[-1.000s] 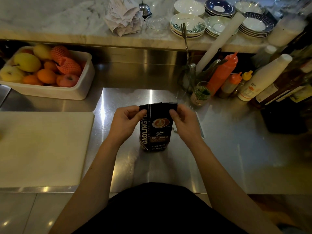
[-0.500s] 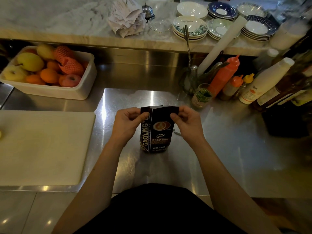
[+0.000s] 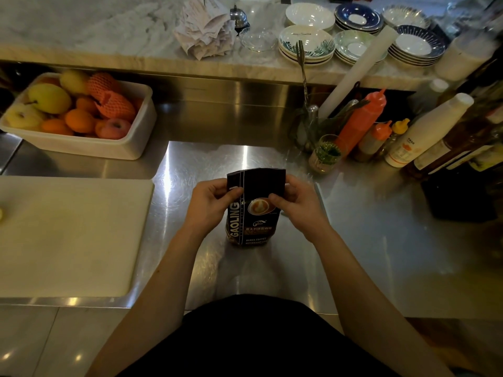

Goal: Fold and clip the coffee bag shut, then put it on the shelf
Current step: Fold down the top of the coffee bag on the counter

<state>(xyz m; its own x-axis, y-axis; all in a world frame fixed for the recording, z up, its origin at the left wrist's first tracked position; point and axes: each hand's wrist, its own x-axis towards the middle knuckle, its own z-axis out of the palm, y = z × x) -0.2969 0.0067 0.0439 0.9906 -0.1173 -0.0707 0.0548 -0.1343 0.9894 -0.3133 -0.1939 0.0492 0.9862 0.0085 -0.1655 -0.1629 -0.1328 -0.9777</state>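
A dark coffee bag (image 3: 254, 213) with a latte picture and white lettering stands upright on the steel counter (image 3: 353, 240) in front of me. My left hand (image 3: 211, 204) pinches the bag's upper left edge. My right hand (image 3: 298, 205) grips the upper right edge, its thumb lying across the front near the picture. The top of the bag is bent over toward me into a flat flap. A thin pale object (image 3: 319, 198) lies on the counter just behind my right hand, mostly hidden. I see no clip for certain.
A white cutting board (image 3: 68, 235) lies to the left. A white tub of fruit (image 3: 81, 148) sits at the back left. Sauce bottles (image 3: 362, 123) and a small glass (image 3: 324, 155) crowd the back right. Stacked plates (image 3: 306, 46) stand on the marble ledge (image 3: 81, 36) above.
Both hands have slid down the bag's sides, and the top has been bent further forward into a wider flap. The bag stays in the same spot.
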